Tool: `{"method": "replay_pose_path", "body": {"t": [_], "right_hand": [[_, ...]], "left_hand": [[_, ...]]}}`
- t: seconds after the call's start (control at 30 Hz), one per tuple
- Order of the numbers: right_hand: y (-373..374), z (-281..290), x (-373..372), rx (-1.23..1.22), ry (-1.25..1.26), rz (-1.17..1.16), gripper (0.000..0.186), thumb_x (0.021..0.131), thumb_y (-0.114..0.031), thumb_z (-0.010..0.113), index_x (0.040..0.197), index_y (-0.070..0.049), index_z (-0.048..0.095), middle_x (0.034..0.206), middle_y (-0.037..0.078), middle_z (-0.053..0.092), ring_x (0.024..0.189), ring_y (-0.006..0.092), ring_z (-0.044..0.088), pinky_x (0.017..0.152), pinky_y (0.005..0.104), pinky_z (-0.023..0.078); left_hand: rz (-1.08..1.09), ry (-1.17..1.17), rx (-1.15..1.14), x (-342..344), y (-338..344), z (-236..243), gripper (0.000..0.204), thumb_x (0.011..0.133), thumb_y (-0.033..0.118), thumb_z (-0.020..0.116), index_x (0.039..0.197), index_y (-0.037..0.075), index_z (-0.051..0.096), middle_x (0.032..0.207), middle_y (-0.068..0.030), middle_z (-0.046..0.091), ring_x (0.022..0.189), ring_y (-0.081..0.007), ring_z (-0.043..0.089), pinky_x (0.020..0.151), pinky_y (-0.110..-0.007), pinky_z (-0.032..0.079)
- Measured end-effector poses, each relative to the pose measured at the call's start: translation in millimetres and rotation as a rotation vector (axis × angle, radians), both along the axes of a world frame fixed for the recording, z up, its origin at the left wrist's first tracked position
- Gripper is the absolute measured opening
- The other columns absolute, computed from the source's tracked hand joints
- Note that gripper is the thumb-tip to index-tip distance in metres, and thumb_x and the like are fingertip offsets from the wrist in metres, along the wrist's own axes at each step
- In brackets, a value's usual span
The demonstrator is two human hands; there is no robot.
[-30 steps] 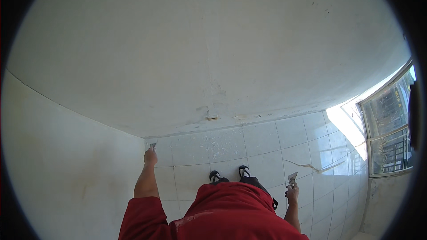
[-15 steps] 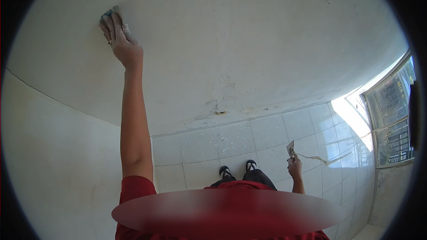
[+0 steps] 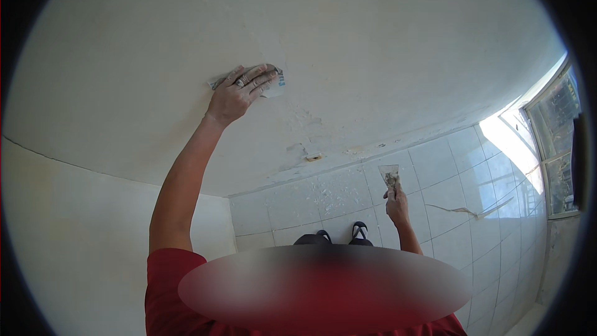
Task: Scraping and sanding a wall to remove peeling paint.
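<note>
My left hand point(image 3: 239, 93), its fingers dusted white, presses a pale flat sheet point(image 3: 273, 90) with blue markings against the off-white wall point(image 3: 385, 50), left of centre in the view. Under the fingers much of the sheet is hidden. My right hand point(image 3: 396, 206) grips a putty knife point(image 3: 388, 170), blade upward and smeared with pale residue, low over the floor on the right side. A patch of cracked, flaking paint runs down the wall below my left hand to a small yellowish fitting point(image 3: 314, 157) near its foot.
A plain side wall point(image 3: 74, 199) meets the main one at the left. The white tiled floor point(image 3: 448, 236) carries white flakes and a thin pale strip point(image 3: 472, 211). My sandalled feet stand near the wall. A framed window point(image 3: 550, 137) is at the right, with bright sunlight beside it.
My left hand rose from low at the left to high on the wall, then moved right and somewhat lower with the sheet. My right hand, with the knife, has risen and shifted slightly left.
</note>
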State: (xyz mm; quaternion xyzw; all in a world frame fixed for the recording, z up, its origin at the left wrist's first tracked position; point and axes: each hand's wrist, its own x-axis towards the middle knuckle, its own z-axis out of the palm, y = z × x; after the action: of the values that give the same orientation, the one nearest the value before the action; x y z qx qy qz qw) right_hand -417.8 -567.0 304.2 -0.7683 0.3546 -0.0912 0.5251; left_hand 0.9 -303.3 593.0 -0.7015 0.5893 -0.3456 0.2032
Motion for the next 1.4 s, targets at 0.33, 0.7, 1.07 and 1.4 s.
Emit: {"method": "replay_pose_path", "body": {"t": [0.33,0.7,1.07,1.4], "right_hand": [[161.7,148.7,206.7,0.249,-0.495,0.017,0.056,0.104,-0.016,0.044,0.157,-0.019,0.026,0.067,0.006,0.054,0.058,0.0149,0.053,0.059,0.0334,0.048],[262.2,190.6,333.2,0.047,-0.673,-0.558,0.047,0.103,-0.013,0.048,0.149,-0.019,0.043,0.092,0.025,0.068,0.055,0.0275,0.049,0.063,0.0324,0.047],[255.5,202.3,351.6,-0.028,-0.702,-0.712,0.046,0.101,-0.01,0.05,0.146,-0.016,0.047,0.072,0.029,0.056,0.049,0.0332,0.041,0.054,0.0343,0.041],[245.9,224.0,341.1,0.029,-0.605,-0.646,0.048,0.098,-0.007,0.049,0.146,-0.012,0.046,0.086,0.03,0.065,0.068,0.0439,0.063,0.065,0.0446,0.05]], "left_hand": [[-0.008,-0.461,-0.337,20.6,13.3,221.1,0.054,0.093,0.009,0.053,0.143,0.032,0.052,0.151,0.0164,0.044,0.144,-0.0131,0.036,0.119,-0.043,0.033],[-0.169,-0.454,-0.139,20.2,9.2,192.5,0.048,0.098,0.018,0.048,0.14,0.041,0.05,0.15,0.0235,0.041,0.142,-0.0023,0.034,0.123,-0.033,0.027],[-0.331,-0.266,0.028,20.0,-23.4,119.8,0.047,0.097,0.015,0.047,0.142,0.031,0.052,0.15,0.0174,0.045,0.142,-0.0034,0.035,0.124,-0.032,0.023],[-0.369,-0.284,0.023,20.8,-36.2,115.0,0.045,0.098,0.012,0.047,0.14,0.025,0.055,0.148,0.0129,0.049,0.142,-0.0055,0.037,0.123,-0.033,0.025]]}}
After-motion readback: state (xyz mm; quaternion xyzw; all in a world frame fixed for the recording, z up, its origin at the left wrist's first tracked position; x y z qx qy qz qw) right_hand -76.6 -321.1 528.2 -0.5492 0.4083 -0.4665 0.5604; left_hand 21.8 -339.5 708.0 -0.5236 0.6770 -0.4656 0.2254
